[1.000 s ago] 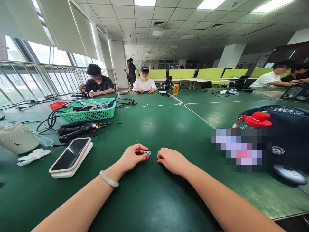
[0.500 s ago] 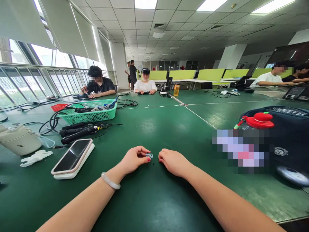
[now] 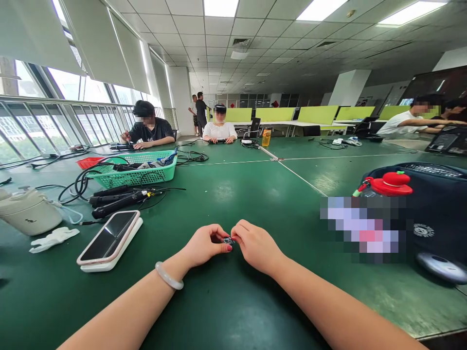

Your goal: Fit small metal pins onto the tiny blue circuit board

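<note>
Between the thumb and fingers of my left hand [image 3: 205, 246] is a small grey-blue piece that looks like a circuit board [image 3: 228, 240], held just above the green table [image 3: 233, 311]. My right hand [image 3: 255, 244] is closed in a pinch at the right edge of that piece. Its fingertips meet the board, and whatever they hold is too small or hidden to make out. A pale bangle [image 3: 168, 276] circles my left wrist.
Left of my hands lie a phone on a white case [image 3: 110, 240], black tool-like handles with cables [image 3: 120, 201] and a green basket [image 3: 146, 171]. A beige pot-like container [image 3: 29, 211] stands further left. At right are a dark bag [image 3: 438, 194] and a red-lidded bottle [image 3: 392, 183]. People sit across the table.
My right hand has moved left until its fingertips meet the small board. My left hand has shifted slightly right and down, still holding it.
</note>
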Demonstrator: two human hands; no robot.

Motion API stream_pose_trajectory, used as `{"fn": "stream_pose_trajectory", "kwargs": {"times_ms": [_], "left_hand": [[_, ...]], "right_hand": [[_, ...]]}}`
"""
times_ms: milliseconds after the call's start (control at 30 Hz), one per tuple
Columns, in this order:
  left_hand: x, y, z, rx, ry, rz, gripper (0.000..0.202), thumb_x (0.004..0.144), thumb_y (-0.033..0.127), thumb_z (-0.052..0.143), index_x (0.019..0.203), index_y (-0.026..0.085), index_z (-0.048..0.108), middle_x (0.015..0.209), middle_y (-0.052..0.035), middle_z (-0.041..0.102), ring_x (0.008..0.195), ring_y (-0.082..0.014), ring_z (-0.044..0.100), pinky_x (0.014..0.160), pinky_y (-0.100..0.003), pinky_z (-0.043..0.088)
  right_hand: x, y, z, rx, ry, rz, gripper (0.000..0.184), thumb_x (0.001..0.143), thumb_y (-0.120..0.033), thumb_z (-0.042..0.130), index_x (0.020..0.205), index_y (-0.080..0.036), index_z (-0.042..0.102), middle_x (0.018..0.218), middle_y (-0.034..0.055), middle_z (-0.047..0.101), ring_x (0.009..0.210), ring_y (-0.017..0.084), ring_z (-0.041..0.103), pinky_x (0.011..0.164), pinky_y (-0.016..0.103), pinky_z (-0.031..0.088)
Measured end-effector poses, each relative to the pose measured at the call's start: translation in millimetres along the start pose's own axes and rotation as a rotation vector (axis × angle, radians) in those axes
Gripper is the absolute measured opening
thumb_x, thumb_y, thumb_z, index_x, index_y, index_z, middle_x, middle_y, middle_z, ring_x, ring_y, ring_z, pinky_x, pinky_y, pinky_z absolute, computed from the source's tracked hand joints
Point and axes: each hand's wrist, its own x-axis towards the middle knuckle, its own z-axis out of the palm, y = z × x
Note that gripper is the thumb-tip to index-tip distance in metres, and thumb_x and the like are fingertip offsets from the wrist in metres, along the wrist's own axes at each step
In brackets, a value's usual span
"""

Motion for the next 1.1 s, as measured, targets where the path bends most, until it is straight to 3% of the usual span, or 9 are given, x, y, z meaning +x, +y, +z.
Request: {"fn": "stream_pose_trajectory", "kwargs": {"times_ms": [533, 667, 767, 900, 1000, 1100], "left_hand": [[0, 0, 0.2, -0.098, -0.005, 0.007, 0.024, 0.057, 0.023, 0.076, 0.072, 0.015, 0.058, 0.066, 0.0017, 0.060, 0.063, -0.0117, 0.055, 0.066, -0.027, 0.043], [1, 1, -1.8, -0.220, 0.034, -0.019, 0.030, 0.056, 0.027, 0.079, 0.075, 0.015, 0.060, 0.072, -0.0008, 0.064, 0.069, -0.0126, 0.058, 0.071, -0.028, 0.045], [2, 2, -4.7, -0.354, 0.106, -0.019, 0.033, 0.056, 0.030, 0.080, 0.078, 0.015, 0.060, 0.079, -0.0026, 0.066, 0.074, -0.0128, 0.059, 0.076, -0.028, 0.045], [4, 1, -7.7, -0.442, 0.199, 0.001, 0.036, 0.059, 0.033, 0.079, 0.085, 0.014, 0.061, 0.080, -0.0032, 0.067, 0.076, -0.0123, 0.059, 0.078, -0.027, 0.044], [5, -1, -7.6, -0.409, 0.217, -0.007, 0.037, 0.060, 0.032, 0.078, 0.087, 0.014, 0.061, 0.080, -0.0027, 0.067, 0.076, -0.0119, 0.059, 0.079, -0.027, 0.044], [6, -3, -6.3, -0.312, 0.201, -0.019, 0.036, 0.061, 0.033, 0.077, 0.087, 0.014, 0.062, 0.082, -0.0040, 0.068, 0.076, -0.0131, 0.060, 0.078, -0.028, 0.044]], "right_hand": [[-1, -6, 2, -0.036, 0.035, -0.093, 0.021, 0.091, -0.019, 0.041, 0.084, -0.018, 0.061, 0.082, 0.0042, 0.059, 0.074, 0.013, 0.054, 0.067, 0.024, 0.041], [-4, -3, 0, 0.106, 0.112, -0.105, 0.023, 0.091, -0.020, 0.041, 0.097, -0.021, 0.064, 0.090, 0.0045, 0.063, 0.080, 0.013, 0.056, 0.073, 0.024, 0.043], [-4, 3, -2, 0.172, 0.149, -0.032, 0.028, 0.092, -0.021, 0.040, 0.110, -0.023, 0.061, 0.096, 0.0048, 0.063, 0.083, 0.013, 0.057, 0.075, 0.025, 0.045], [-3, 10, 1, 0.135, -0.001, 0.100, 0.024, 0.089, -0.026, 0.047, 0.105, -0.022, 0.064, 0.096, 0.0041, 0.064, 0.084, 0.015, 0.059, 0.076, 0.027, 0.046], [-2, 10, 9, 0.090, -0.147, 0.082, 0.022, 0.084, -0.032, 0.055, 0.101, -0.022, 0.066, 0.096, 0.0042, 0.063, 0.087, 0.017, 0.060, 0.078, 0.028, 0.045], [-1, 6, 15, 0.042, -0.181, 0.051, 0.017, 0.086, -0.026, 0.052, 0.092, -0.022, 0.067, 0.089, 0.0034, 0.064, 0.083, 0.016, 0.060, 0.074, 0.026, 0.045]]}}
